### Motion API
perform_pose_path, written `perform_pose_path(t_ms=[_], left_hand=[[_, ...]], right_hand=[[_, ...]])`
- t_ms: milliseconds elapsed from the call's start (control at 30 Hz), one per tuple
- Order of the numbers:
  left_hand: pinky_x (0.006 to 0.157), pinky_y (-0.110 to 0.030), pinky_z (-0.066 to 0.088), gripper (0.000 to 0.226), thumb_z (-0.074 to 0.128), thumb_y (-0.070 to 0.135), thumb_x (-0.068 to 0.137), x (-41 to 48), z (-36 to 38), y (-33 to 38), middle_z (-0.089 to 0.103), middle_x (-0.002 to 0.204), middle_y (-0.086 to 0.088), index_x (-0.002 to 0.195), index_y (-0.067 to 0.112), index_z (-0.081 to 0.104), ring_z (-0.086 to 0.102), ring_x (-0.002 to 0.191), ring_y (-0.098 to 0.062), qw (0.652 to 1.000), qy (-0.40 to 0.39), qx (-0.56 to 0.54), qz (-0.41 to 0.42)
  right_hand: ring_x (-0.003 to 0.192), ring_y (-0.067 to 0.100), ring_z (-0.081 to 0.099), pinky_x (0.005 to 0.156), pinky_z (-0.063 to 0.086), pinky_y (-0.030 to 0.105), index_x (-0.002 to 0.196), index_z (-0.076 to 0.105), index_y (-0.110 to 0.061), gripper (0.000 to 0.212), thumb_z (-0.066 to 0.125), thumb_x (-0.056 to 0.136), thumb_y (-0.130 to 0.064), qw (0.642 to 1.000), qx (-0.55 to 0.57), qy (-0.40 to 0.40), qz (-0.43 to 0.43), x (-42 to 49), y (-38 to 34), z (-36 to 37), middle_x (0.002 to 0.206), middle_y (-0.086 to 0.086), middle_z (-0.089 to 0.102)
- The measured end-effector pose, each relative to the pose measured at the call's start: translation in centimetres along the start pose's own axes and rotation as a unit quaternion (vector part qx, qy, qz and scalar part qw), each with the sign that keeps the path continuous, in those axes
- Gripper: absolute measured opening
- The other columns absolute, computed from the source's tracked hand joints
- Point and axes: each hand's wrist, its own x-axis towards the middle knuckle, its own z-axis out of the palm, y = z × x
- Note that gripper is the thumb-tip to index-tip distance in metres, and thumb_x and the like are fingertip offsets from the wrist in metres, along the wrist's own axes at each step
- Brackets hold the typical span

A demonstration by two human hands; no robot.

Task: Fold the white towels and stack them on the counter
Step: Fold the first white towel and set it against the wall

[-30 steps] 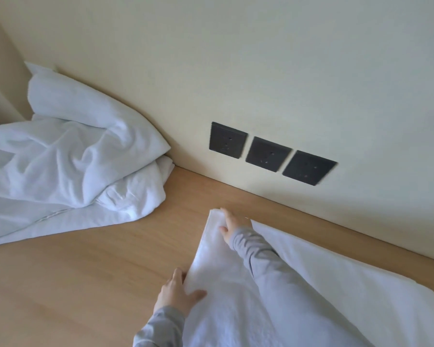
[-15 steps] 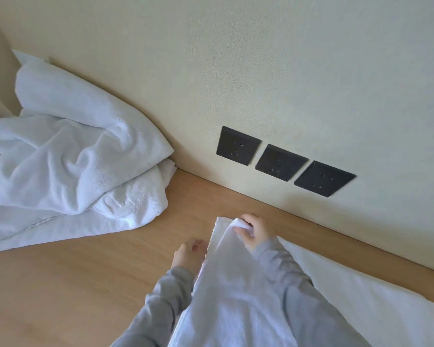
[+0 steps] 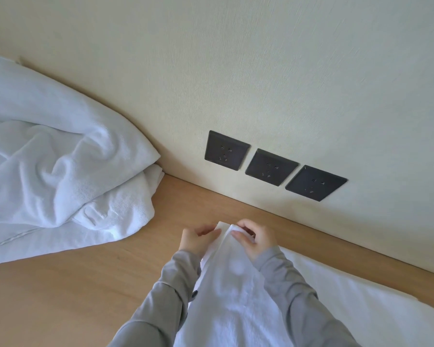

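Both hands meet at the far corner of the towel [image 3: 226, 296], close to the wall [image 3: 261, 71]. The right hand [image 3: 256, 240] pinches the upper layer's corner with curled fingers, and the left hand [image 3: 198, 240] has its thumb and fingers closed on the edge just beneath. The towel lies on the wooden counter [image 3: 85, 296], one part running back toward the person between the grey sleeves [image 3: 286, 284], the rest spread flat off to the right. It looks like the corners are being matched for a fold. To do it well, I'd say the two corners should sit exactly one on the other before anything is pressed down, and the edges should then be smoothed outward from the corner so no ridge gets trapped inside. To the left, a rumpled pile of white towels [image 3: 60, 171] sits heaped against the wall, apparently not yet folded; it is apart from the hands but takes up much of that side, so a finished stack would need a spot elsewhere. Three dark sockets [image 3: 271, 167] sit on the wall just above the counter, beyond the hands, and should not interfere. I see no folded stack from here.
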Motion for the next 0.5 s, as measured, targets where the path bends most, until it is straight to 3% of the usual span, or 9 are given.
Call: perform_pose_path(t_ms=[67, 133, 300, 433, 500], left_hand=[[0.056, -0.018, 0.050, 0.016, 0.072, 0.006, 0.078, -1.1, 0.0, 0.5, 0.072, 0.068, 0.003, 0.068, 0.019, 0.074, 0.066, 0.060, -0.007, 0.999, -0.025, -0.020, 0.015], [0.053, -0.015, 0.049, 0.015, 0.073, 0.006, 0.078, -2.1, 0.2, 0.8, 0.071, 0.062, 0.004, 0.068, 0.017, 0.074, 0.063, 0.055, -0.005, 0.999, -0.027, -0.019, 0.023], [0.062, -0.018, 0.053, 0.012, 0.073, 0.009, 0.078, -3.8, 0.4, 1.4, 0.074, 0.072, -0.002, 0.073, 0.018, 0.076, 0.067, 0.066, -0.008, 0.996, -0.069, -0.013, 0.056], [0.065, -0.020, 0.053, 0.016, 0.068, 0.006, 0.082, -4.2, 0.5, 1.4, 0.073, 0.070, -0.001, 0.075, 0.017, 0.075, 0.066, 0.066, -0.010, 0.994, -0.081, -0.010, 0.070], [0.074, -0.027, 0.053, 0.013, 0.065, 0.002, 0.083, -4.1, 0.3, 1.2, 0.072, 0.074, -0.005, 0.081, 0.011, 0.074, 0.064, 0.071, -0.015, 0.994, -0.085, -0.004, 0.073]], right_hand=[[0.055, 0.003, 0.043, 0.056, 0.035, 0.009, 0.074, 0.059, -0.014, 0.013, 0.065, 0.085, -0.013, 1.000, 0.000, -0.015, -0.004, 0.0, -0.1, -0.3, 0.060, -0.008, 0.046], [0.056, 0.000, 0.044, 0.056, 0.034, 0.009, 0.074, 0.059, -0.014, 0.012, 0.065, 0.085, -0.013, 0.999, -0.001, -0.037, -0.011, 0.0, -0.3, -0.7, 0.060, -0.009, 0.047], [0.057, -0.001, 0.044, 0.058, 0.034, 0.009, 0.079, 0.064, -0.001, 0.011, 0.065, 0.085, -0.010, 0.996, 0.012, -0.082, -0.023, -0.3, -0.8, -1.4, 0.064, -0.003, 0.051], [0.068, 0.004, 0.048, 0.064, 0.035, 0.008, 0.087, 0.063, -0.004, 0.008, 0.068, 0.082, -0.008, 0.997, 0.028, -0.069, -0.004, -0.5, -0.9, -1.3, 0.074, -0.003, 0.055], [0.083, 0.004, 0.050, 0.075, 0.036, 0.006, 0.100, 0.061, -0.010, 0.023, 0.070, 0.080, -0.007, 0.999, 0.018, -0.045, -0.001, -0.6, -0.5, -1.1, 0.090, -0.006, 0.055]])
